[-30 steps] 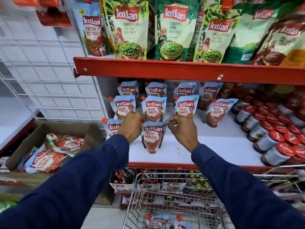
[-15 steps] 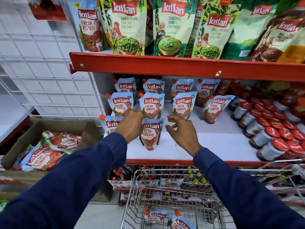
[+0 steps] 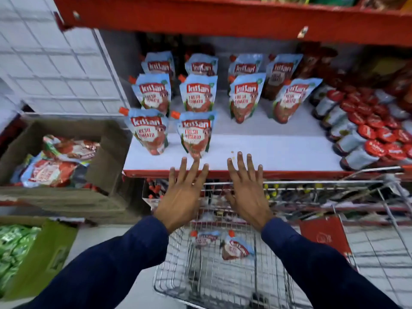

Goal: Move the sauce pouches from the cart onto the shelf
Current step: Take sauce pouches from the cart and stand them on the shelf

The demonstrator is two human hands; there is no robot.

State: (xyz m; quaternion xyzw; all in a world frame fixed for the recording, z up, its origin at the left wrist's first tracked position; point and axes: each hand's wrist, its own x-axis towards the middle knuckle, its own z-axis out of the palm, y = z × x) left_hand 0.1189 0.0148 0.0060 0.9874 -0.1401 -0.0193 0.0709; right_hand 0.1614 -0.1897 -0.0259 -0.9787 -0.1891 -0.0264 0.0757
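Observation:
Several blue Kissan Fresh Tomato pouches stand upright in rows on the white shelf (image 3: 267, 150). The nearest pouch (image 3: 195, 132) stands at the front, just beyond my fingertips. Beside it on the left stands another front pouch (image 3: 149, 130). My left hand (image 3: 182, 195) and my right hand (image 3: 246, 190) hover over the shelf's red front edge, fingers spread, palms down, holding nothing. Below them, two pouches lie in the wire cart (image 3: 200, 284): one pouch (image 3: 205, 238) on the left and one pouch (image 3: 235, 248) on the right.
Red-capped jars (image 3: 365, 134) lie in rows at the shelf's right end. A cardboard box (image 3: 104, 157) with larger tomato pouches sits at the left. A green box (image 3: 42, 255) stands at lower left. A red shelf edge (image 3: 223, 21) overhangs. Bottles fill the shelf below.
Both hands let go of the front pouch and drew back toward me, now open over the shelf edge. The view has tilted downward, showing more of the cart.

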